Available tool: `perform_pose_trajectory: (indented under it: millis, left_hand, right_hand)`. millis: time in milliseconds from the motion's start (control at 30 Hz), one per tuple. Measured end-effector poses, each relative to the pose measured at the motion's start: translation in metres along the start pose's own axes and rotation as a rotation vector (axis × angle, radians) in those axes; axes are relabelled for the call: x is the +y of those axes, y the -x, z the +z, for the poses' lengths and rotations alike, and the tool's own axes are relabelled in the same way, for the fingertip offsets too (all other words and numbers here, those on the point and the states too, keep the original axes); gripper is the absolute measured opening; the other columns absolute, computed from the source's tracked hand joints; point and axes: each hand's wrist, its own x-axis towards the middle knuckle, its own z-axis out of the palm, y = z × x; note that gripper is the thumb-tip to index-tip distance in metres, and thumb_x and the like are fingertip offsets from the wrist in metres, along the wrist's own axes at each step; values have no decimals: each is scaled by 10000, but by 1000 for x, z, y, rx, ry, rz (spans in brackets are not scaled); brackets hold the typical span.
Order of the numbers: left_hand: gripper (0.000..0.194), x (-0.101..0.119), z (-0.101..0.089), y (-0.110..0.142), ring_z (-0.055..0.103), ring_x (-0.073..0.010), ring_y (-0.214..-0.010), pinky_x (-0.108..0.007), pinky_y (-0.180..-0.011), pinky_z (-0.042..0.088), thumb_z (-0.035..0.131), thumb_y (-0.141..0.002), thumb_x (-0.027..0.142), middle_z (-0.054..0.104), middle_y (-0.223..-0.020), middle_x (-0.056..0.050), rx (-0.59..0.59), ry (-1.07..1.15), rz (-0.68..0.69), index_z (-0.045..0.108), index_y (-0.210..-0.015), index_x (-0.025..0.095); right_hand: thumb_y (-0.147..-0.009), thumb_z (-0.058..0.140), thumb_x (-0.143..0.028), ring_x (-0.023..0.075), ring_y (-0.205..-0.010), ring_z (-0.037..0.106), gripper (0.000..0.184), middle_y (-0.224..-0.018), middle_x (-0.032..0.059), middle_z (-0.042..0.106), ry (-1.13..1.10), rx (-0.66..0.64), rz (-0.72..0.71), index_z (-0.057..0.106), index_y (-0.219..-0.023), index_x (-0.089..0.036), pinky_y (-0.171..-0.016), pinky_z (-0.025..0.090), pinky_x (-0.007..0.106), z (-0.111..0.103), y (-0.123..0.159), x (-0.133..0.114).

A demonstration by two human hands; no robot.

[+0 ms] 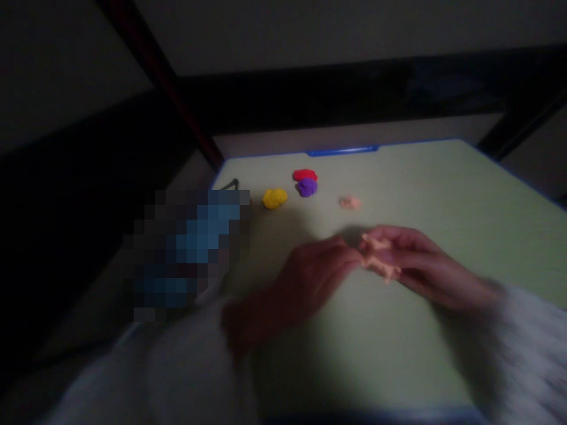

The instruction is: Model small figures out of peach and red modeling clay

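Note:
A peach-coloured piece of modelling clay [376,262], with several small points sticking out, is held above the table between both hands. My right hand [425,260] is closed on it, thumb on top and fingers beneath. My left hand [316,271] pinches its left end with the fingertips. Beyond the hands lies a smaller peach clay lump [350,202]. Farther left are a yellow clay lump [274,198], a purple one [307,187] and a red one [305,175]; the purple lump sits right up against the red.
The pale table [465,195] has a blue rim and a blue handle-like strip [343,151] at its far edge. A blurred-out area [195,242] covers the table's left side, with a thin dark object [234,184] just above it. Dark furniture surrounds the table.

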Motion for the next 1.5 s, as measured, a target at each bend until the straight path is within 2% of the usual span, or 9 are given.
perform_pose_trajectory:
  millis: [500, 733, 1500]
  left_hand:
    - [114, -1, 1, 0, 536, -73, -643, -194, -614, 454, 478, -849, 124, 595, -711, -28, 5, -5, 27, 587, -822, 107]
    - [145, -1, 0, 1, 581, -82, -697, -202, -650, 484, 461, -865, 145, 643, -791, -43, 22, -26, 6, 596, -912, 119]
    - [103, 1, 0, 1, 573, -73, -686, -187, -657, 471, 494, -847, 127, 645, -771, -32, 30, -8, 10, 596, -854, 120]
  right_hand:
    - [-715, 713, -202, 62, -590, 531, 169, -704, -8, 620, 24, 14, -6, 686, -882, -203, -516, 432, 137, 0, 1, 0]
    - [-716, 714, -223, 69, -608, 540, 167, -743, -3, 634, 42, 37, -7, 686, -880, -217, -525, 433, 148, -1, 1, 0]
    - [-711, 715, -206, 73, -603, 534, 173, -736, 3, 620, 44, 38, -19, 681, -880, -197, -514, 440, 158, 2, 1, -1]
